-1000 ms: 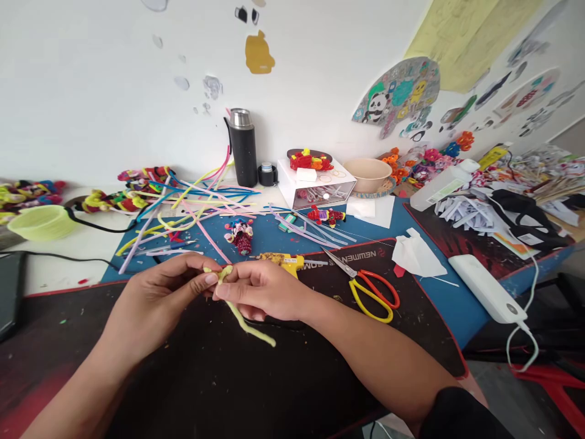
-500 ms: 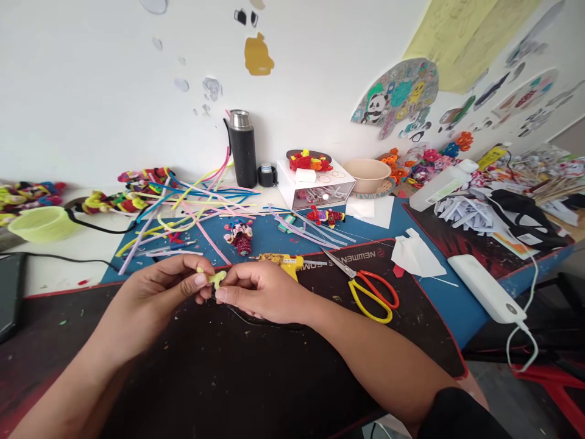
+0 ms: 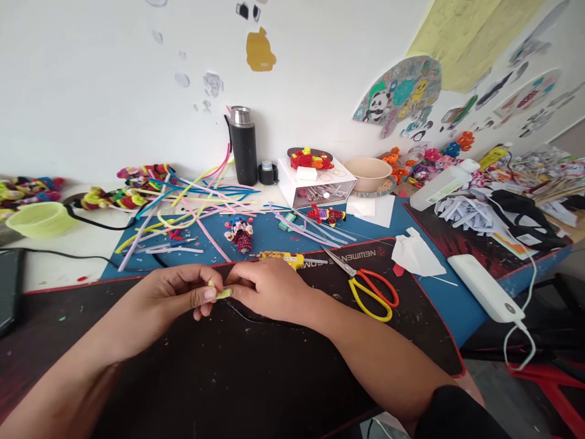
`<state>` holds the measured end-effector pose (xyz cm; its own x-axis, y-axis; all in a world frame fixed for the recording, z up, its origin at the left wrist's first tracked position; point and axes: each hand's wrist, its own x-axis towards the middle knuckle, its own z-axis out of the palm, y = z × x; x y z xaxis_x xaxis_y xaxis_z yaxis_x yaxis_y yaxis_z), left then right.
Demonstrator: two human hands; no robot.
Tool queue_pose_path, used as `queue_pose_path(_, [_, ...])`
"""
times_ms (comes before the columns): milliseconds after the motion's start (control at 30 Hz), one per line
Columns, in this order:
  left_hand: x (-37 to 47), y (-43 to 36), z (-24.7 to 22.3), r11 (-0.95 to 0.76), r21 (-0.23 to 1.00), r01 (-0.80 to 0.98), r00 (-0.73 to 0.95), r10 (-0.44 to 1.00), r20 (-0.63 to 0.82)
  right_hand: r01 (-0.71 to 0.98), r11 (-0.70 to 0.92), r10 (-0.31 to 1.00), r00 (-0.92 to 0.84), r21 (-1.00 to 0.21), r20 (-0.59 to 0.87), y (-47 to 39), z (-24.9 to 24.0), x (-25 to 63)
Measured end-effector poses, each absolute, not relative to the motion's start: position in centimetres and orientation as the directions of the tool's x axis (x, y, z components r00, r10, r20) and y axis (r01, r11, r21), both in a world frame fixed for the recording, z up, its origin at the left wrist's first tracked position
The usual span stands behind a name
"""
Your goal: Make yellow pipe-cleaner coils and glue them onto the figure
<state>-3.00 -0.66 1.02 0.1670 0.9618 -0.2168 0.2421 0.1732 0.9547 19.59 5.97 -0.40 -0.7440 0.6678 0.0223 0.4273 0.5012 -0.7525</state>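
A short, bent piece of pale yellow pipe cleaner (image 3: 223,294) is pinched between my two hands, just above the black mat (image 3: 237,378). My left hand (image 3: 176,294) grips it between thumb and forefinger, with a small end poking up above the thumb. From the other side, my right hand (image 3: 272,291) pinches its right end; the curled fingers hide part of it. Behind the right hand lies a yellow glue gun (image 3: 295,261), partly covered. A small dark red fuzzy figure (image 3: 241,236) sits beyond the hands.
Scissors (image 3: 372,296) with red and yellow handles lie right of my right forearm. Loose pipe cleaners (image 3: 196,204) spread across the back left. A black flask (image 3: 244,149), a white box (image 3: 292,192) and a beige bowl (image 3: 368,174) stand by the wall. A white power strip (image 3: 487,288) lies far right.
Both hands have shifted slightly right and down with the yellow piece. It now shows as a flatter strip between the fingertips.
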Motion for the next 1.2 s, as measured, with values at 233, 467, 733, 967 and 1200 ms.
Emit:
queue_pose_path(233, [-2.9, -0.8, 0.1, 0.212, 0.864, 0.457, 0.169, 0.933, -0.318, 0.512, 0.667, 0.601, -0.799, -0.542, -0.017, 6.1, -0.9, 19.6])
queue_pose_path(467, [-2.4, -0.3, -0.1, 0.125, 0.835, 0.536, 0.08, 0.977, -0.198, 0.527, 0.585, 0.633, -0.772, -0.616, -0.06, 6.2, -1.1, 19.4])
queue_pose_path(733, [-1.9, -0.2, 0.1, 0.214, 0.841, 0.497, -0.086, 0.977, -0.197, 0.491, 0.441, 0.698, -0.714, -0.751, -0.056, 6.0, -1.2, 19.3])
queue_pose_path(967, [-1.8, 0.0, 0.5, 0.248, 0.915, 0.319, -0.129, 0.968, -0.217, 0.429, 0.46, 0.711, -0.703, -0.778, 0.032, 5.8, -1.4, 19.3])
queue_pose_path(1200, [-1.7, -0.1, 0.2, 0.226, 0.971, -0.074, -0.174, 0.956, -0.236, 0.275, 0.294, 0.718, -0.695, -0.915, 0.022, 5.8, -1.2, 19.3])
